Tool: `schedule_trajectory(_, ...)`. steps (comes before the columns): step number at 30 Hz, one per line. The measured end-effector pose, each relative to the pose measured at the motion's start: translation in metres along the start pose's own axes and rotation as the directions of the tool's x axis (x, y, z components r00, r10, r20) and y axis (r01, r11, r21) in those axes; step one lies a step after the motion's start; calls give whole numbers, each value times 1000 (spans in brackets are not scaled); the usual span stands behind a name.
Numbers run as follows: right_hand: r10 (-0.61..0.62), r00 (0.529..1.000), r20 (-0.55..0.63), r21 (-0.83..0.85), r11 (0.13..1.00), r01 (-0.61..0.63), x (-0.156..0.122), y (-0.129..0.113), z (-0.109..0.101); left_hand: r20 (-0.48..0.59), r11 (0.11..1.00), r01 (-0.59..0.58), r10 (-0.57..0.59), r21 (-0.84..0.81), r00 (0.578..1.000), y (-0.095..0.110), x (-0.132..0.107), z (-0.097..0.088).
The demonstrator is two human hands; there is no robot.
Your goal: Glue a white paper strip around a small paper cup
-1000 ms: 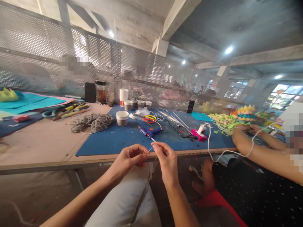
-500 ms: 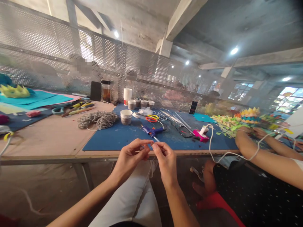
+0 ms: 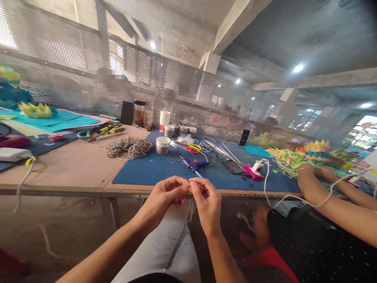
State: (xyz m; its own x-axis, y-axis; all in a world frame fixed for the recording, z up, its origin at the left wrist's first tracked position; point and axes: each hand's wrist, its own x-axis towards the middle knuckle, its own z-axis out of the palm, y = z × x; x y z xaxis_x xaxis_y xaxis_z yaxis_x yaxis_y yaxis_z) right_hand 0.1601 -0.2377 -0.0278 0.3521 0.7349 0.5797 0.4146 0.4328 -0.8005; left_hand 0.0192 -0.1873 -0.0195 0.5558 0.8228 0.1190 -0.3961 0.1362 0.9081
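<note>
Over my lap, at the table's front edge, my left hand (image 3: 170, 196) and my right hand (image 3: 207, 202) meet at the fingertips. Both are closed in a pinch. A thin light cord (image 3: 189, 210) hangs below them toward my trousers; its end between the fingertips is too small to make out clearly. Just beyond the hands, a blue glue gun (image 3: 193, 164) lies on the blue mat (image 3: 141, 171) with a glue stick poking out of its back. A tangled bundle of grey cord (image 3: 129, 147) lies to the left of it, near a paper cup (image 3: 163, 146).
Scissors (image 3: 193, 148), more cups (image 3: 184, 130) and a drink jar (image 3: 139, 113) stand or lie farther back. A pink power strip (image 3: 253, 172) trails a white cable. At right, a co-worker's arms (image 3: 324, 192) reach toward paper scraps (image 3: 284, 159). Pliers (image 3: 85, 134) lie left.
The view has turned slightly left, so the table things sit farther right. My left index finger has bent from its stretched pose, and the fingertips stay together.
</note>
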Motion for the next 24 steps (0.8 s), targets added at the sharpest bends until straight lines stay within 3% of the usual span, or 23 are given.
schedule_trajectory(10, 69, 997, 38, 44, 997, -71, 0, -3, -3, 16, 999, 28, -28, -35, 999, 2, -2, 2)
schedule_trajectory(24, 27, 997, 73, 55, 998, -31, -1, -1, -5, -27, 997, 77, -77, -32, 997, 1, 4, 1)
